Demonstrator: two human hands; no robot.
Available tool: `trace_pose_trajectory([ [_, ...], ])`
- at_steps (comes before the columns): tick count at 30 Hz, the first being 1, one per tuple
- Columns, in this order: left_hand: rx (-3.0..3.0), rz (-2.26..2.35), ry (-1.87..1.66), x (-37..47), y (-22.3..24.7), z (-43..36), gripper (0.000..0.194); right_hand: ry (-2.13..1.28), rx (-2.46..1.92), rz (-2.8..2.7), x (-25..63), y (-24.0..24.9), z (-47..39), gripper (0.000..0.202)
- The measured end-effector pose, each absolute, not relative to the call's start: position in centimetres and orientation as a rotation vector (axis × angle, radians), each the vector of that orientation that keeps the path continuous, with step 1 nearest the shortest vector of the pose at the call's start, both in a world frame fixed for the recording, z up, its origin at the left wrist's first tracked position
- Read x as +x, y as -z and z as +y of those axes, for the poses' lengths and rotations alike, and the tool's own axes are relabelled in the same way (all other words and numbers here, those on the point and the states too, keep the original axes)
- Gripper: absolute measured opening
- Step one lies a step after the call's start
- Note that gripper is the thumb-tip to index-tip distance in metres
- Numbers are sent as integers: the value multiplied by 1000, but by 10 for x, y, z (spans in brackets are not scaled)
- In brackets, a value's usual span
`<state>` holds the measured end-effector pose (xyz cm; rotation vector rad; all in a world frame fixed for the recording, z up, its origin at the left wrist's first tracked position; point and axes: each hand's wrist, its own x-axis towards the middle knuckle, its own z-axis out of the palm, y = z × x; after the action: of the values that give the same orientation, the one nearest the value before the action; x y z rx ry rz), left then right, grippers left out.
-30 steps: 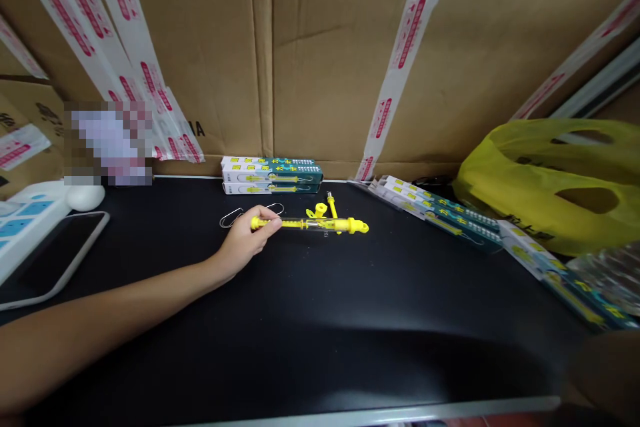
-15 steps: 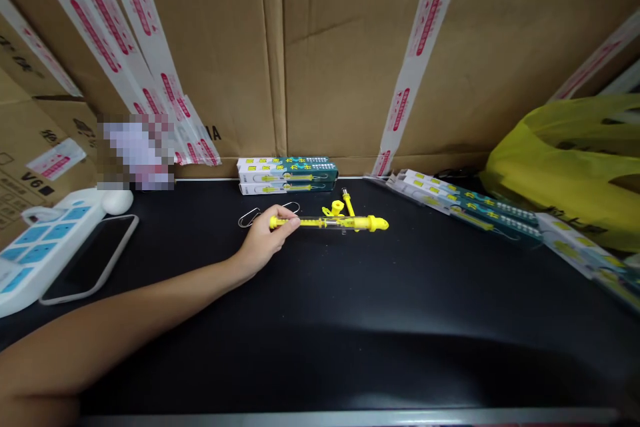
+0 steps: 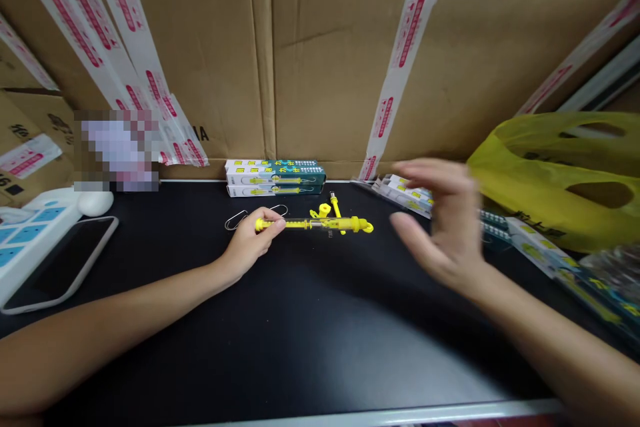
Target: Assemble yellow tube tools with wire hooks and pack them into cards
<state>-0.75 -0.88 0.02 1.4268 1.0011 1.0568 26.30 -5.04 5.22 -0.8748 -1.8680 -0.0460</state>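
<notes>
My left hand (image 3: 250, 240) pinches one end of a clear-tubed yellow spring scale (image 3: 330, 223), held level above the black table. A yellow ring cap forms its right end. My right hand (image 3: 445, 227) hangs in the air to the right of it, thumb and fingers spread, a little smeared by motion and holding nothing. Behind the scale lie a yellow rod with a metal tip (image 3: 335, 201) and a small yellow cap (image 3: 324, 210). Metal wire hooks (image 3: 235, 220) show just behind my left hand, partly covered by it.
Two stacked spring scale boxes (image 3: 275, 178) stand at the back against the cardboard (image 3: 320, 100). More boxes (image 3: 535, 247) lie at the right beside a yellow plastic bag (image 3: 540, 167). On the left are a phone (image 3: 60, 267) and a white power strip (image 3: 35, 227).
My right hand has come into view from the right, fingers apart. My left hand keeps its hold on the spring scale. The whole view has shifted slightly, so most things appear further left.
</notes>
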Motion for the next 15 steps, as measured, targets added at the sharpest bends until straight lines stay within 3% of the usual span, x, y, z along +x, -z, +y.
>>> trace_pose_trajectory([
  [8,1450,1023,-1055,-9,0,-8,23,-279,-1033,-2120,263,-18,-36,35],
  [15,1434,1011,-1028,-8,-1,-8,22,-304,-1032,-2099,262,-18,-39,21],
])
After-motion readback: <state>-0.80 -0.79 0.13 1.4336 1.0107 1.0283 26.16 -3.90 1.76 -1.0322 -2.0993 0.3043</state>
